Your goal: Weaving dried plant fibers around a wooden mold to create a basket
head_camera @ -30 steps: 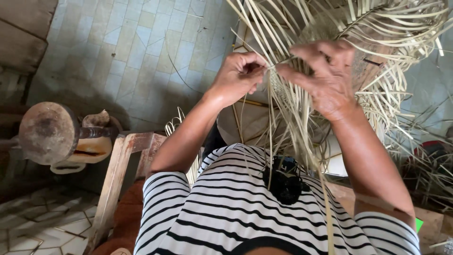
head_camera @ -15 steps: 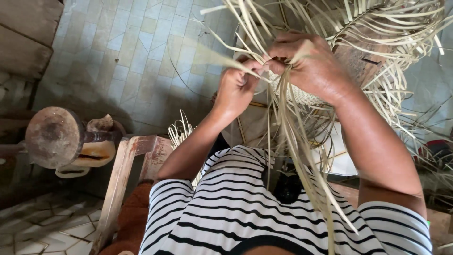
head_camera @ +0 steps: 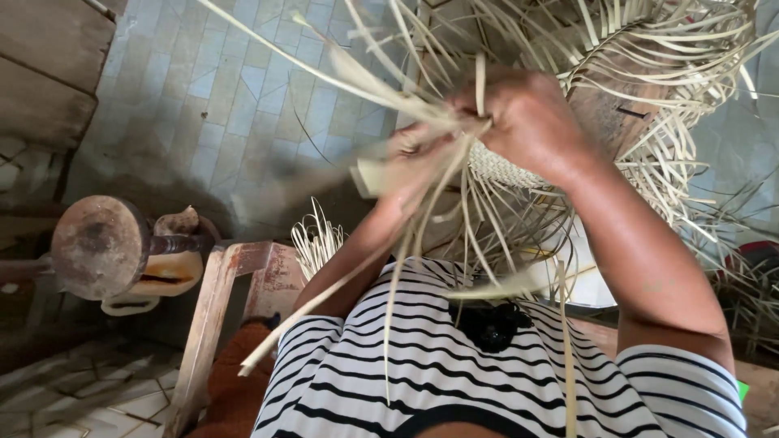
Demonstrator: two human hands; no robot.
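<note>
A half-woven piece of pale palm strips is held up in front of my chest, its loose strips fanning out above and to the right. My right hand grips the woven edge from above, fingers closed on several strips. My left hand is blurred just left of it, closed on a bundle of long strips that sweep up left and hang down over my striped shirt. The two hands almost touch.
A rusty round metal tool on a stand sits at the left beside a worn wooden chair arm. Pale tiled floor lies beyond. More loose strips pile at the right. A wooden bench is top left.
My left hand has swung down and left, pulling a bundle of strips across. The right hand has kept its grip on the weave and shifted slightly right.
</note>
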